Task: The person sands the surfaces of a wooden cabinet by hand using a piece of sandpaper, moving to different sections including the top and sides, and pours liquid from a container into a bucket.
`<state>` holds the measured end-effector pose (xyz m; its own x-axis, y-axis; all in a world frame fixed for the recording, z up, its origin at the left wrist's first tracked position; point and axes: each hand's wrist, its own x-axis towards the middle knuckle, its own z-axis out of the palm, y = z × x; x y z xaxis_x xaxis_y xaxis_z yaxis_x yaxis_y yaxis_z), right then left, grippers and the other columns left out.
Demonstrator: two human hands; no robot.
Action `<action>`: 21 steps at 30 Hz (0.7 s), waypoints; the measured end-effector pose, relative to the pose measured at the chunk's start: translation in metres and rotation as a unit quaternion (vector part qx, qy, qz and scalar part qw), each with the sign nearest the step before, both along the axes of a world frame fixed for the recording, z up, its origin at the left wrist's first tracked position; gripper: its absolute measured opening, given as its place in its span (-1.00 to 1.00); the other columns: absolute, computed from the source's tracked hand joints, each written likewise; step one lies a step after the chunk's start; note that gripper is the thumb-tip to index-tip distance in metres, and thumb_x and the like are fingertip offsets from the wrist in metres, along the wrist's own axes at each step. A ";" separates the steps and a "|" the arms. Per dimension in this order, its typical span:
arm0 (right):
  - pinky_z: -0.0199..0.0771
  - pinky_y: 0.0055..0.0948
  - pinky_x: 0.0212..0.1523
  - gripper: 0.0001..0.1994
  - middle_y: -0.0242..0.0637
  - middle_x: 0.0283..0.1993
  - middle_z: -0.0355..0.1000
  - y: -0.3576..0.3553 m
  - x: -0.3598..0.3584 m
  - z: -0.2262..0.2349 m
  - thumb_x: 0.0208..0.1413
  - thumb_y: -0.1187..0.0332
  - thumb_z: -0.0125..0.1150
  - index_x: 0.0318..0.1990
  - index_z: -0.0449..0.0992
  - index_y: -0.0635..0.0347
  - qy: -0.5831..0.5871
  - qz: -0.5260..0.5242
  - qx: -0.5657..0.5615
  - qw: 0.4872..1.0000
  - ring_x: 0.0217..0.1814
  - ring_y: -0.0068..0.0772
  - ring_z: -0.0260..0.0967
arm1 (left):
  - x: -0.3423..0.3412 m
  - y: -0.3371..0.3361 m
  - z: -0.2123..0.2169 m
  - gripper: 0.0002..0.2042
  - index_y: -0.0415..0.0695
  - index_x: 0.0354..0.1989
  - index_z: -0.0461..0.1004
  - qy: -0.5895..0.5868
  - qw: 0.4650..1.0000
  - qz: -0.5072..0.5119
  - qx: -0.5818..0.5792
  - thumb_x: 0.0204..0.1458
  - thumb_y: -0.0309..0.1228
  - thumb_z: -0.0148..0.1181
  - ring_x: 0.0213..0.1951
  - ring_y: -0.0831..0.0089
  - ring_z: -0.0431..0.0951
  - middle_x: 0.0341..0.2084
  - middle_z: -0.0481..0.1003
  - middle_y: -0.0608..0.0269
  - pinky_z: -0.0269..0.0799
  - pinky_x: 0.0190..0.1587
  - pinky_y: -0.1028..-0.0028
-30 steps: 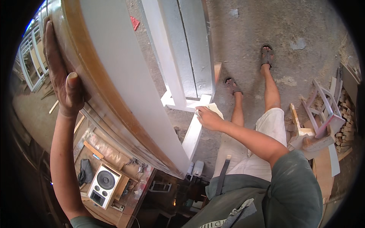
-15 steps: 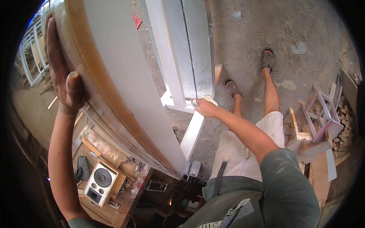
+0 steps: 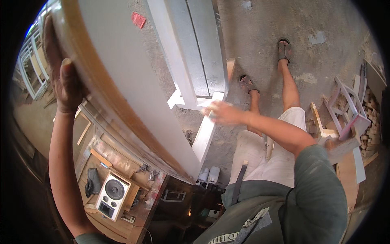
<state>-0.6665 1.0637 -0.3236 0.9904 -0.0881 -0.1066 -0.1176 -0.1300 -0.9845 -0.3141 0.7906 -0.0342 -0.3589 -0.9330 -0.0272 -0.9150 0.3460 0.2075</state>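
A tall piece of furniture with a wide pale grey panel (image 3: 126,73) and a curved brown wooden edge (image 3: 77,49) stands at left. My left hand (image 3: 67,83) lies flat against its outer side, fingers stretched upward and thumb apart. From the panel's lower end a white wooden rail (image 3: 203,138) runs to a white and grey frame (image 3: 174,49). Over this rail, near its far end, is my right hand (image 3: 222,113), blurred by motion with its fingers bent. Something small and pale shows at its fingertips, too smeared to name.
A workbench (image 3: 118,229) at lower left carries a white speaker (image 3: 111,195) and a dark cloth (image 3: 92,182). White jugs (image 3: 213,175) stand beyond it. At right are a small wooden frame (image 3: 345,110) and stacked wood blocks (image 3: 369,130). A red scrap (image 3: 138,20) lies on the floor.
My right hand has moved back along the rail, uncovering its far end; the pale piece beside it no longer shows clearly. My left hand stays against the furniture. The whole view has shifted slightly.
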 end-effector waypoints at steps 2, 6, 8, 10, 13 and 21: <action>-0.06 -0.06 0.52 -0.46 -0.08 0.54 -0.01 0.010 0.002 0.039 0.37 0.08 -0.07 0.46 0.17 -0.07 -0.014 0.084 0.193 0.978 0.56 -0.01 -0.07 | 0.005 0.004 -0.003 -0.08 -0.11 0.51 -0.07 0.001 1.000 -0.004 -0.004 0.17 0.37 -0.34 0.49 0.04 -0.03 0.46 0.02 -0.03 -0.12 0.49 0.05; -0.25 -0.11 0.58 -0.40 -0.03 0.57 -0.12 0.025 -0.023 0.063 0.36 0.17 -0.03 0.49 0.06 0.06 0.030 0.029 0.174 0.984 0.64 -0.09 -0.27 | 0.002 0.007 0.003 -0.11 -0.14 0.51 -0.05 -0.014 1.000 0.006 -0.007 0.20 0.34 -0.37 0.48 0.03 -0.03 0.46 0.02 -0.04 -0.14 0.49 0.05; -0.35 -0.16 0.59 -0.34 0.00 0.61 -0.27 0.034 -0.031 0.014 0.35 0.21 -0.01 0.52 -0.05 0.12 0.210 -0.031 0.102 0.972 0.67 -0.09 -0.43 | 0.004 0.003 0.002 -0.13 -0.14 0.51 -0.05 -0.027 0.999 -0.002 -0.019 0.22 0.31 -0.38 0.49 0.03 -0.03 0.46 0.02 -0.04 -0.16 0.49 0.04; -0.43 -0.18 0.59 -0.31 -0.04 0.63 -0.45 0.080 -0.010 0.026 0.36 0.22 -0.03 0.53 -0.16 0.15 0.214 -0.257 0.375 0.865 0.67 -0.09 -0.54 | 0.000 -0.006 -0.003 -0.15 -0.15 0.50 -0.05 -0.020 0.999 -0.021 -0.025 0.23 0.27 -0.37 0.49 0.03 -0.04 0.46 0.01 -0.06 -0.17 0.49 0.06; -0.56 -0.29 0.58 -0.25 -0.07 0.62 -0.70 0.116 0.027 0.182 0.45 0.13 -0.24 0.52 -0.52 0.20 0.231 -0.398 0.382 0.802 0.67 -0.19 -0.75 | 0.001 0.001 -0.003 -0.18 -0.17 0.49 -0.02 -0.013 1.000 -0.023 -0.015 0.25 0.23 -0.35 0.48 0.02 -0.03 0.45 0.04 -0.06 -0.15 0.49 0.10; -0.31 -0.28 0.47 -0.25 0.04 0.50 -0.28 0.133 0.035 0.143 0.45 0.01 -0.29 0.51 -0.37 0.35 0.241 -0.460 0.532 0.669 0.52 -0.15 -0.33 | 0.000 0.000 0.000 -0.24 -0.22 0.48 0.02 0.003 0.999 -0.027 -0.031 0.28 0.13 -0.27 0.49 0.04 -0.03 0.46 0.06 -0.05 -0.15 0.48 0.14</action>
